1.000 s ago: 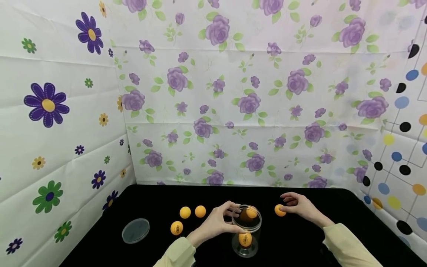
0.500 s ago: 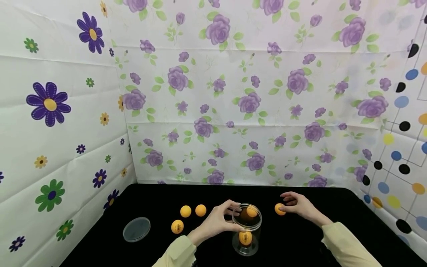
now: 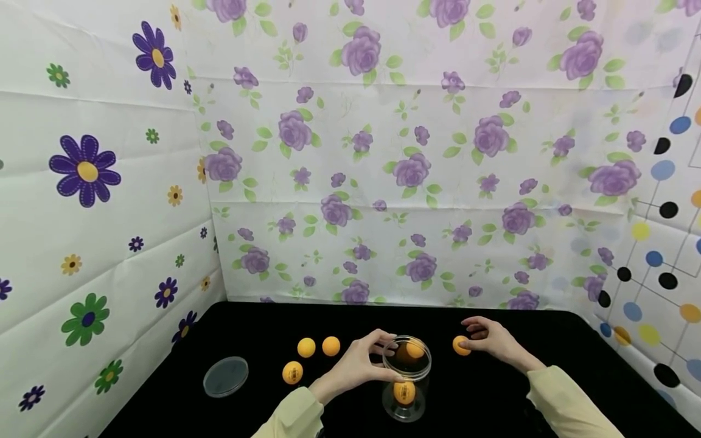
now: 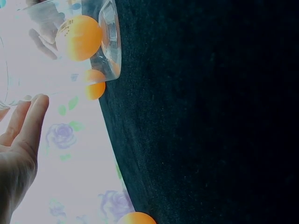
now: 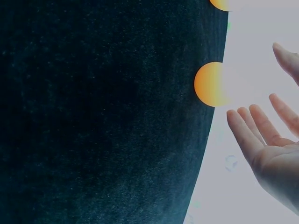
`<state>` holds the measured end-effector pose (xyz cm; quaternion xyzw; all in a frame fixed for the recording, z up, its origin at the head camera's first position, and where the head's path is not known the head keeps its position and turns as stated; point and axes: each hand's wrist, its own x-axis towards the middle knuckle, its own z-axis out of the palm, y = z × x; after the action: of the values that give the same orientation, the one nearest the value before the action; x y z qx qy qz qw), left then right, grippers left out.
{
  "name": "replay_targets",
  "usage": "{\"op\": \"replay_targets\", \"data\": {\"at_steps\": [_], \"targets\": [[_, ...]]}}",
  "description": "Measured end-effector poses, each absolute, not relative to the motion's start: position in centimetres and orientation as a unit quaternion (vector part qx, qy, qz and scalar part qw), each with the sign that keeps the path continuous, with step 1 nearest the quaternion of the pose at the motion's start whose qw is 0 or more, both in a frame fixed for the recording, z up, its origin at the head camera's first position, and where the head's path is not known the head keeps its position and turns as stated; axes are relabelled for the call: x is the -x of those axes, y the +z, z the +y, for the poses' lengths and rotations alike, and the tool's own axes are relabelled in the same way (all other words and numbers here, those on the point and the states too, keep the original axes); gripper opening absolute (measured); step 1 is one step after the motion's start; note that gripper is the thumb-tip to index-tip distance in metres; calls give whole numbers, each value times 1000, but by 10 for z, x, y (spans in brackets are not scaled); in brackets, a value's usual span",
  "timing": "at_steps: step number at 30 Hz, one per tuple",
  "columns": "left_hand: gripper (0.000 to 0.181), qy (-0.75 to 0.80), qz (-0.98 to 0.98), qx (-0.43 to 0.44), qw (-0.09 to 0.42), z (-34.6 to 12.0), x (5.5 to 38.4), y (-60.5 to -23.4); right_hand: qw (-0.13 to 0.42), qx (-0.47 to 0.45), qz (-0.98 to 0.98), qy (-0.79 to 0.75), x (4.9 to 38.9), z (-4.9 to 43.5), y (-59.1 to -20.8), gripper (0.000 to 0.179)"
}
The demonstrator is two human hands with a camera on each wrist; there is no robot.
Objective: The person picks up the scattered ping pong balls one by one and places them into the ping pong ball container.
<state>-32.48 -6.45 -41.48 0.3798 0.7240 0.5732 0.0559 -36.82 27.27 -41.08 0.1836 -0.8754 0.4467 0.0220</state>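
Observation:
A clear jar [image 3: 415, 409] stands upright on the black table, with its round top facing up. One orange ping-pong ball [image 3: 404, 393] with dark print is inside it. My left hand [image 3: 358, 365] holds the jar near its rim, thumb across the front and fingers at the far left side. At the right, my right hand [image 3: 495, 342] hovers above another orange ball [image 3: 457, 347], which its thumb partly covers in the head view. In the right wrist view, that ball [image 5: 210, 84] sits apart from the spread fingers [image 5: 243, 133].
Left of the jar lie three orange balls, one of them printed [image 3: 292, 373]. Farther left is a round clear lid [image 3: 226, 377]. One more ball [image 3: 415, 348] shows through the jar's rim, behind it. Patterned curtains [image 3: 350, 182] surround the black table [image 3: 263, 322].

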Motion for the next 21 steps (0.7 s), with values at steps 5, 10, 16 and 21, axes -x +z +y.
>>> {"op": "replay_targets", "data": {"at_steps": [5, 10, 16, 21], "targets": [[53, 571, 724, -383, 52, -64, 326, -414, 19, -178, -876, 449, 370, 274, -414, 53], [53, 571, 724, -382, 54, -65, 324, -414, 22, -181, -877, 445, 372, 276, -419, 52], [53, 571, 724, -383, 55, -65, 323, -415, 27, -175, -880, 440, 374, 277, -427, 53], [53, 570, 724, -384, 50, -65, 324, -414, 29, -164, -881, 444, 375, 273, -428, 54]]}}
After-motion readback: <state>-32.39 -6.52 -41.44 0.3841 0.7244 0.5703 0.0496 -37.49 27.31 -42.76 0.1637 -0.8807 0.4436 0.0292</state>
